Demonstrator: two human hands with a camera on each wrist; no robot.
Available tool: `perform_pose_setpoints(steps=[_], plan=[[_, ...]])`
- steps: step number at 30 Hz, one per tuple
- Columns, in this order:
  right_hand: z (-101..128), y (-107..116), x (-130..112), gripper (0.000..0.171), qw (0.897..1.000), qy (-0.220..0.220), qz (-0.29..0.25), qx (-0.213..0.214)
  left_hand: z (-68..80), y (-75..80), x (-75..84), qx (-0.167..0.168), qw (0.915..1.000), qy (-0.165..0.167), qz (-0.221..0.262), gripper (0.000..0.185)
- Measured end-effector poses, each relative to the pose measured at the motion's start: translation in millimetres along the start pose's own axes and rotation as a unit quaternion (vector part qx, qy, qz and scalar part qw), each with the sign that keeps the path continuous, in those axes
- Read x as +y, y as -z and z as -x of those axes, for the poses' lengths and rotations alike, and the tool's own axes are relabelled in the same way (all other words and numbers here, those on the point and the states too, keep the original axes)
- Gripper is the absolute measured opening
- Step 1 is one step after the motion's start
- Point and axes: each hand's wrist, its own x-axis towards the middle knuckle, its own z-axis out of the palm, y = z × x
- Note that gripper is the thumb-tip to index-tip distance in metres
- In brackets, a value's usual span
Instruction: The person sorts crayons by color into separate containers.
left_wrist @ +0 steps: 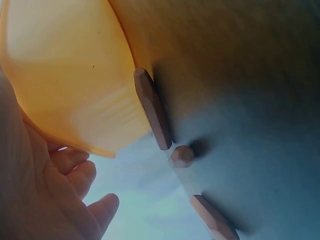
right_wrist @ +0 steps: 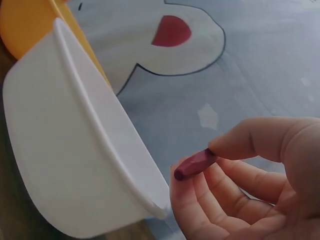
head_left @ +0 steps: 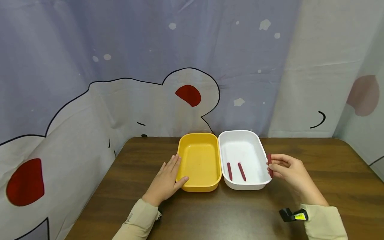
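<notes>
My right hand [head_left: 290,170] pinches a dark red crayon [head_left: 270,168] between thumb and fingers, beside the right rim of the white tray [head_left: 241,143]. The right wrist view shows the crayon [right_wrist: 196,164] tilted, one end sticking out past the thumb. Two more dark red crayons, one on the left [head_left: 229,171] and one next to it [head_left: 241,172], lie in the white tray's near part. On the left side, my left hand [head_left: 162,185] rests with extended fingers against the rim of the yellow tray [head_left: 199,163], whose floor is bare.
Both trays stand side by side on a brown wooden table [head_left: 207,216], near the patterned curtain [head_left: 144,103] behind. In the left wrist view, several reddish-brown faceted sticks [left_wrist: 152,110] lie past the yellow tray's edge. A black wrist device [head_left: 292,215] sits at the right sleeve.
</notes>
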Motion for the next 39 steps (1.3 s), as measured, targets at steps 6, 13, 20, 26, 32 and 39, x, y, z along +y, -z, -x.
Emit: perform_pose_setpoints(steps=[6, 13, 20, 26, 32, 39], plan=[[-2.3, -19.0, -3.6, 0.045, 0.999, -0.008, 0.042, 0.010, 0.3, -0.5, -1.1, 0.002, 1.0000, 0.001, -0.002, 0.083], [-9.8, -39.2, -7.0, 0.041, 0.987, 0.008, 0.158, 0.039, -0.9, 0.3, 0.9, -0.001, 1.0000, -0.001, -0.002, 0.083], [-27.8, -53.3, -7.6, 0.037, 0.947, 0.056, 0.316, 0.022, 0.2, 0.9, 0.5, -0.002, 1.0000, 0.003, -0.003, 0.083], [-38.1, -61.4, -1.2, 0.030, 0.920, 0.036, 0.390, -0.016, -0.1, -0.6, -0.8, 0.006, 1.0000, -0.001, -0.005, 0.084], [-39.0, -68.9, 2.3, 0.024, 0.902, 0.052, 0.429, -0.012, 0.6, -0.8, -0.6, 0.004, 1.0000, 0.001, -0.004, 0.084], [-33.0, -71.8, 0.2, 0.025, 0.904, 0.072, 0.422, -0.003, -0.3, -1.1, -0.8, 0.002, 1.0000, 0.002, -0.005, 0.084]])
